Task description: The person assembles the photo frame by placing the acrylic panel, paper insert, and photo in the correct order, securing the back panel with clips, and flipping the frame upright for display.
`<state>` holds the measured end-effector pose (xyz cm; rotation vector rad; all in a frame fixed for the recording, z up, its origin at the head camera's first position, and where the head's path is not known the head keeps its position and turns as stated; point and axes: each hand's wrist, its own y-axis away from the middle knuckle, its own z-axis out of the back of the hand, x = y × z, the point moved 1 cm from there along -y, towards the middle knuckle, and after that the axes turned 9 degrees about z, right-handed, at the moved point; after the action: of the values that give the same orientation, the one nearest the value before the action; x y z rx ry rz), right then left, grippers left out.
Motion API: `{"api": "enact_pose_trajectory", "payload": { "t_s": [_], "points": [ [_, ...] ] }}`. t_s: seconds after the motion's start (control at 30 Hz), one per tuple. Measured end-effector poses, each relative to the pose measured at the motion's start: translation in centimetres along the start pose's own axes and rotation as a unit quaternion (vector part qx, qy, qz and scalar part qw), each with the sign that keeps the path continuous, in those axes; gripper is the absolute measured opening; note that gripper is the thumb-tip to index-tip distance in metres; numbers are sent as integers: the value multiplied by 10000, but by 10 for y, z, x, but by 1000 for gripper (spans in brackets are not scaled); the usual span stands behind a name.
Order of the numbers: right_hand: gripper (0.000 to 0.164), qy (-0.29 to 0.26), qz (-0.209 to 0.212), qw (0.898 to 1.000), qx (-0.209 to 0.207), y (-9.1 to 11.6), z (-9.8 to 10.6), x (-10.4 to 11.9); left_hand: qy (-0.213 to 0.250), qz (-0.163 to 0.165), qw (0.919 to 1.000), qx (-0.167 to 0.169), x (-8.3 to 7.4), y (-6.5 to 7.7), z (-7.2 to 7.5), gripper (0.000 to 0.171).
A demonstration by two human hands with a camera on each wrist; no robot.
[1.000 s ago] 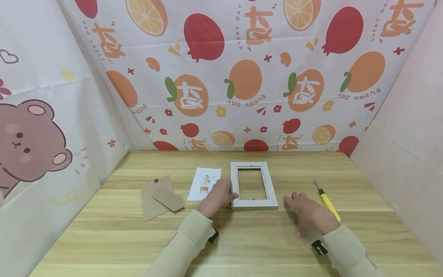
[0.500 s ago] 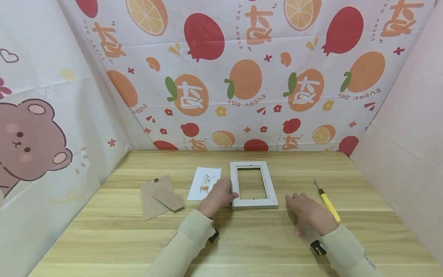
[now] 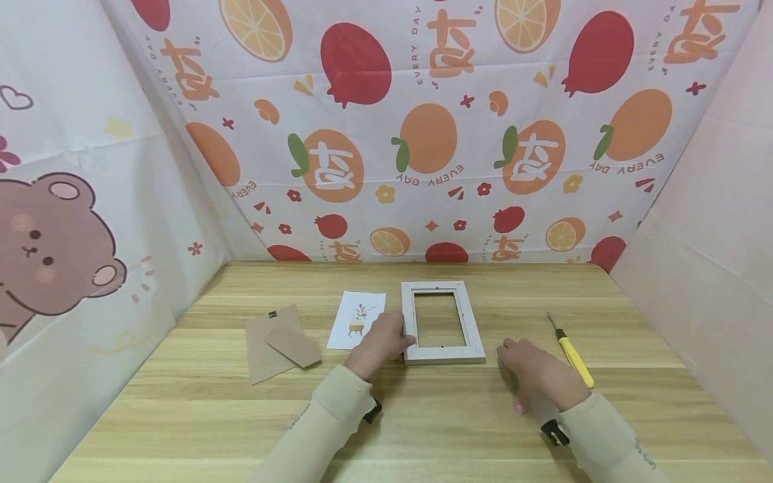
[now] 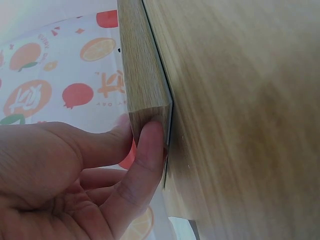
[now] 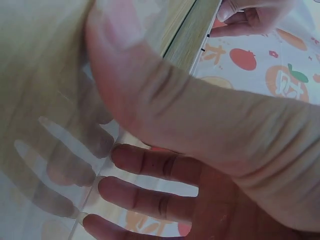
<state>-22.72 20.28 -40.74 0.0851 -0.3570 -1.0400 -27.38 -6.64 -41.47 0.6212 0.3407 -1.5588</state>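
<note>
In the head view, a white-backed picture frame with an open centre lies on the table. My left hand pinches its lower left corner between thumb and finger; the left wrist view shows the frame's wood-grain edge there. My right hand is right of the frame, apart from it. In the right wrist view it spans a clear pane, fingertips against one edge and thumb opposite; the finger reflections show in the pane. From the head view, the pane is hardly visible beneath the hand.
Left of the frame lies a card with a potted-plant print. Further left, a brown backing board carries a folded stand flap. A yellow-handled screwdriver lies just beyond my right hand. Patterned cloth walls the table's back.
My right hand shifted very slightly to the right during the first half second and has since stayed nearly still. The left hand and the picture frame have stayed in place.
</note>
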Motion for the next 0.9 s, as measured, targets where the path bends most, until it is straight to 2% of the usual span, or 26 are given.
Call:
{"api": "enact_pose_trajectory", "payload": {
  "t_s": [0.07,0.17,0.3,0.4,0.8,0.9],
  "points": [
    [58,-90,38,10000,16,1,1,1,11,22,10000,14,1,0,0,19],
    [66,-90,-82,9999,67,5,2,4,-24,29,10000,14,1,0,-1,19],
    [94,122,-198,9997,125,8,0,11,-94,-13,9999,-36,2,0,-1,22],
    [106,258,-160,9995,115,7,-2,14,-93,-31,9999,-52,1,-1,0,22],
    [100,230,15,9996,134,1,-6,4,-44,16,10000,15,2,-2,-1,20],
    [89,-12,33,10000,69,1,-3,1,-100,-33,9999,-40,2,-2,-1,22]
  ]
}}
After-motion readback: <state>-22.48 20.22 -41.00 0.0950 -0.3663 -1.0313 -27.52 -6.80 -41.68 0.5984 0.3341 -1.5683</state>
